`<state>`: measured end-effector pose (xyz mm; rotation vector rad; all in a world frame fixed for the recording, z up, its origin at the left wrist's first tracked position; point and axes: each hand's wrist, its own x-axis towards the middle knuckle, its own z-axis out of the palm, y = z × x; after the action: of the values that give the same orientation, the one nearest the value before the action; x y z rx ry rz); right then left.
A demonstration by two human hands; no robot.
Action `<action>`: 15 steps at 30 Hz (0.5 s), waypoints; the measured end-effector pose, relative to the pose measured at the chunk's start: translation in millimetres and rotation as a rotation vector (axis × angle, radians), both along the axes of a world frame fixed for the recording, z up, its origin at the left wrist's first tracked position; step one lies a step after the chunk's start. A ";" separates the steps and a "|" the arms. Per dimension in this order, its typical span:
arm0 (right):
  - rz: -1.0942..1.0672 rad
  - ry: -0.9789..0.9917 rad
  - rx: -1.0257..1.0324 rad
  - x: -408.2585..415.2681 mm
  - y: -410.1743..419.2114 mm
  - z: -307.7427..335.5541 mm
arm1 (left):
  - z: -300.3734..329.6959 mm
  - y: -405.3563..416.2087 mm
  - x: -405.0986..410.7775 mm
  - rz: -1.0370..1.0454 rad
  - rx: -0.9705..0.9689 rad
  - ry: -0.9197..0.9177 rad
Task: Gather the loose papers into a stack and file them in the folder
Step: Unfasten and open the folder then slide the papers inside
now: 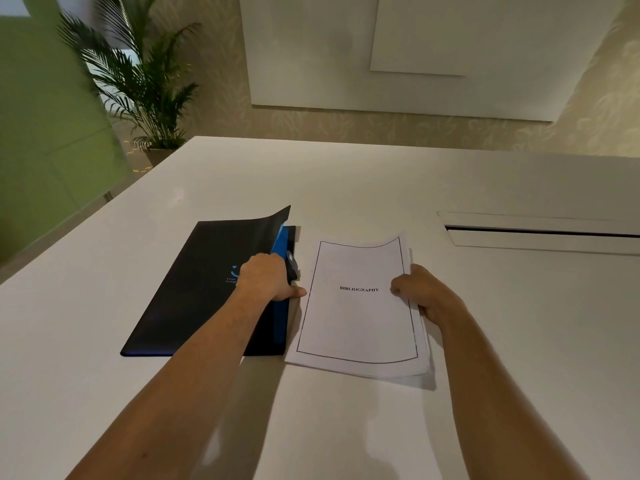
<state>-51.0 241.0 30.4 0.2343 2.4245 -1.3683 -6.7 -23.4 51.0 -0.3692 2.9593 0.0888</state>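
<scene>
A black folder [204, 289] lies flat on the white table [346, 181], left of centre, nearer the near edge than the far one. Its front cover is lifted along the right edge and curls upward at the far right corner, exposing a blue inner flap [280, 258] beneath. A small black clip [292, 266] shows at the folder's right edge, just beyond the knuckles.

The left hand [265, 277] rests on the right edge of the folder, fingers curled around the raised cover, gripping it. The thumb points right and lies on the table in the narrow gap between folder and papers.

The stack of papers [360, 306] lies directly to the right of the folder, just beside it, and not inside it. The top sheet carries a ruled border and the printed word "BIBLIOGRAPHY". The sheets are roughly squared, with lower sheets showing along the right and near edges. The far edge of the stack bows upward.

The right hand [420, 292] holds the right edge of the stack at about mid-height, fingers curled over the top sheet, the rest of the hand beside the stack edge.

A slot with a hinged cover [540, 233] is set into the table toward its right edge, well apart from the papers. A potted palm [138, 81] stands beyond the table's far left corner.
</scene>
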 end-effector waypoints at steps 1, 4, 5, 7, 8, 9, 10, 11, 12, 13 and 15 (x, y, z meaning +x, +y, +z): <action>0.007 0.013 0.013 -0.4 -1.0 1.6 | 0.2 -0.1 0.3 0.001 0.004 -0.002; -0.012 0.083 0.020 -0.5 -4.7 2.7 | 0.9 -1.2 0.4 -0.005 0.010 -0.008; -0.028 0.096 -0.023 -0.5 -4.6 3.1 | 1.1 -2.1 0.3 -0.010 0.015 -0.013; -0.051 0.097 -0.157 -0.3 -2.8 5.3 | 3.9 -4.7 0.8 -0.022 0.037 -0.023; -0.061 0.115 -0.216 -0.6 -1.2 7.8 | 6.2 -6.6 1.3 -0.028 0.054 -0.029; -0.073 0.156 -0.254 -1.8 0.6 10.6 | 8.1 -8.6 1.8 -0.031 0.072 -0.035; -0.088 0.210 -0.287 -1.9 2.1 14.9 | 10.0 -10.8 2.2 -0.033 0.089 -0.041; -0.108 0.261 -0.322 -1.3 2.6 20.5 | 11.5 -12.4 3.0 -0.033 0.097 -0.043; -0.132 0.301 -0.353 -0.6 2.0 26.3 | 12.8 -13.6 4.0 -0.032 0.097 -0.039; -0.157 0.333 -0.379 -0.6 1.0 31.3 | 13.8 -14.4 5.0 -0.029 0.096 -0.027; -0.206 0.408 -0.393 0.9 -3.4 40.5 | 16.2 -13.8 6.2 -0.028 0.115 0.011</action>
<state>-50.1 237.6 70.8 0.1128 2.4155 -2.1276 -0.5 -37.2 67.2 -0.3122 2.9525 0.2569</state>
